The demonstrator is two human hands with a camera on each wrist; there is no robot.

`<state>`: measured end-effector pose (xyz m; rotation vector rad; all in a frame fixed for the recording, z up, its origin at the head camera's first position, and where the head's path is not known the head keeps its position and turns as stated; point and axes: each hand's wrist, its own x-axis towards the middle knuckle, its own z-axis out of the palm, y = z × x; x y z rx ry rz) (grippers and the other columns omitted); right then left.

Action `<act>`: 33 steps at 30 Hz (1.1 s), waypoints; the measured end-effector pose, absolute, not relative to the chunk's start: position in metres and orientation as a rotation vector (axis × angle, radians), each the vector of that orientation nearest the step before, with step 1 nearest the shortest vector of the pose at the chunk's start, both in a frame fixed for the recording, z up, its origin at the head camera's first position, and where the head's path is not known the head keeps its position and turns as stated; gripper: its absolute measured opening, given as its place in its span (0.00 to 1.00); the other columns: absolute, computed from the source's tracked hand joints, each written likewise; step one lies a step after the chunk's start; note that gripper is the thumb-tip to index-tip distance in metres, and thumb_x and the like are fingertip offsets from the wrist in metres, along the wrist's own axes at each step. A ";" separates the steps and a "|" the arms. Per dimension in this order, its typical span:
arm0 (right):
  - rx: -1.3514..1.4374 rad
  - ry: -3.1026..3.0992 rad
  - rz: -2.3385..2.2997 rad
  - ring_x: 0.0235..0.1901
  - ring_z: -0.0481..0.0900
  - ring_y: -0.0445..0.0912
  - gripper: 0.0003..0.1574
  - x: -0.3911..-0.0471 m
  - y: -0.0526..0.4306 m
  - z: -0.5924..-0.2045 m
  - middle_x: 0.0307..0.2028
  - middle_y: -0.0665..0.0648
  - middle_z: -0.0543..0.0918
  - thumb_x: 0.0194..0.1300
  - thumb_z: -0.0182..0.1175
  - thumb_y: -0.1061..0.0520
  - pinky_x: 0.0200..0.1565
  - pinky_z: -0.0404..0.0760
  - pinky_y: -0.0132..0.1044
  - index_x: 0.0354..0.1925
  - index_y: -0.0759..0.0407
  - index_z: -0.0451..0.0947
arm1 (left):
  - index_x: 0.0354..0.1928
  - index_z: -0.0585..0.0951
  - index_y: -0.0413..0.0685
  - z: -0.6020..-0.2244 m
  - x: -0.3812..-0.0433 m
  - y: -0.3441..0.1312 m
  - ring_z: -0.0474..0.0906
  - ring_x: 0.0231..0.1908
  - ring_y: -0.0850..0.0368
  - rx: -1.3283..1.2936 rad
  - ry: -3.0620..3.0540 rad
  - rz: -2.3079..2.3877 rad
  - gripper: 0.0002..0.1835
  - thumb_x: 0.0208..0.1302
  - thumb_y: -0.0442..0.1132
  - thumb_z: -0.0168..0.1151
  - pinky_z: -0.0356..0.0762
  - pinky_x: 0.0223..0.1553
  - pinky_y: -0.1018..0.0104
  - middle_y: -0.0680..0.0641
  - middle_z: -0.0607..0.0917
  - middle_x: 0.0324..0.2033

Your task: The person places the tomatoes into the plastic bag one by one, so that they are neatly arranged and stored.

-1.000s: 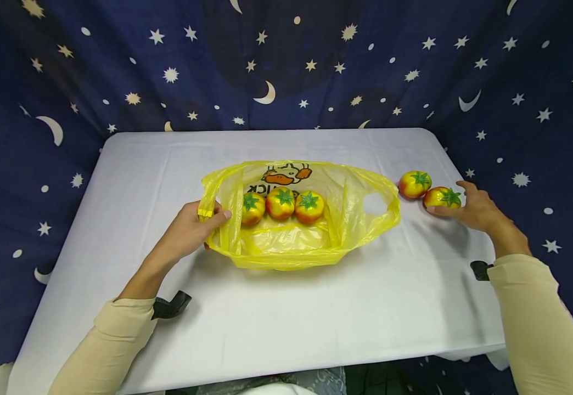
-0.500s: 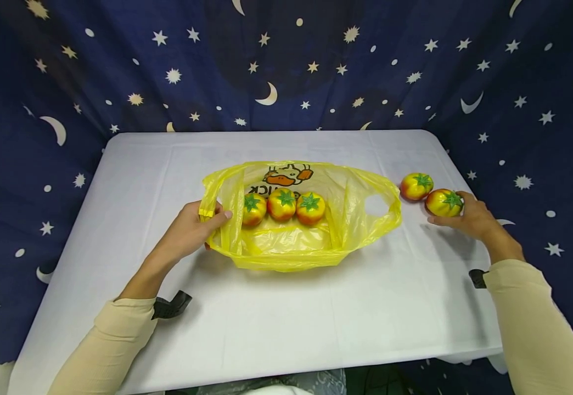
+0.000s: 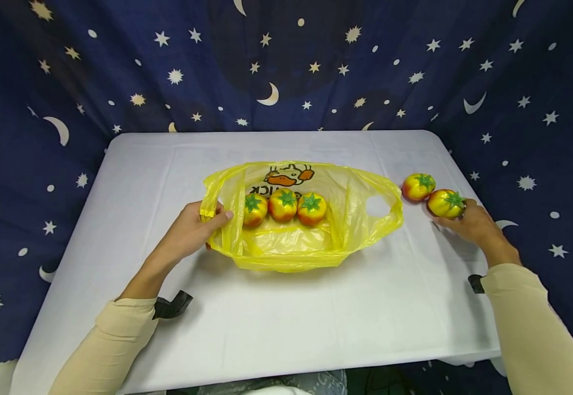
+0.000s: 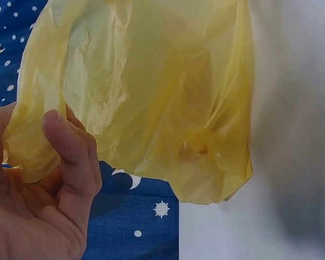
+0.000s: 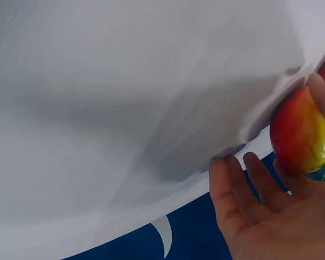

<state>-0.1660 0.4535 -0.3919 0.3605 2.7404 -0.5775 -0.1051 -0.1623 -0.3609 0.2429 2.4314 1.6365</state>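
Now left hand (image 3: pixel 192 227) pinches yellow bag (image 3: pixel 286 241) at one side, likely so its mouth gapes; three tomatoes (image 3: pixel 283 205) inside. Right hand (image 3: pixel 479 227) grasps loose tomato (image 3: pixel 445 204) near worktop (image 3: pixel 267 318) edge, another tomato (image 3: pixel 418 187) just beside.

Free tablecloth (image 3: pixel 316 312) runs before the yellow bag (image 3: pixel 291 260), which blocks the centre.

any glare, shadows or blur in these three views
Head: pale shine on the bag, soft shadows on the cloth by the bag and right hand; left wrist: whitish sheen on the bag's creases, a blurry-edged shadow on the cloth at right; right wrist: broad grey shadow over the cloth, a small highlight on the fruit, picture slightly soft.
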 end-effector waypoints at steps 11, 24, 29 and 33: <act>0.381 2.770 -0.604 0.59 0.59 0.74 0.81 -0.173 0.450 -0.394 0.65 0.83 0.56 0.58 0.57 0.18 0.62 0.57 0.75 0.74 0.79 0.35 | 0.39 0.77 0.39 -0.361 -0.106 -0.162 0.76 0.20 0.51 0.238 2.438 1.626 0.14 0.73 0.45 0.61 0.79 0.20 0.55 0.43 0.81 0.24; 0.525 2.777 -0.497 0.51 0.62 0.75 0.74 -0.166 0.448 -0.373 0.55 0.81 0.60 0.63 0.55 0.22 0.55 0.62 0.74 0.70 0.83 0.39 | 0.39 0.77 0.39 -0.362 -0.107 -0.163 0.76 0.20 0.51 0.214 2.438 1.621 0.14 0.73 0.45 0.61 0.80 0.20 0.54 0.43 0.81 0.25; 0.730 2.913 -0.468 0.51 0.59 0.78 0.68 -0.164 0.440 -0.348 0.55 0.83 0.57 0.65 0.56 0.30 0.48 0.59 0.71 0.70 0.83 0.40 | 0.39 0.77 0.40 -0.362 -0.108 -0.164 0.76 0.20 0.51 0.210 2.432 1.623 0.14 0.73 0.46 0.61 0.79 0.20 0.54 0.43 0.82 0.24; 0.764 3.106 -0.511 0.57 0.58 0.78 0.62 -0.165 0.421 -0.328 0.61 0.82 0.56 0.66 0.56 0.35 0.51 0.58 0.74 0.74 0.76 0.42 | 0.39 0.77 0.40 -0.362 -0.108 -0.165 0.76 0.20 0.51 0.206 2.431 1.624 0.14 0.73 0.46 0.61 0.79 0.20 0.55 0.43 0.81 0.25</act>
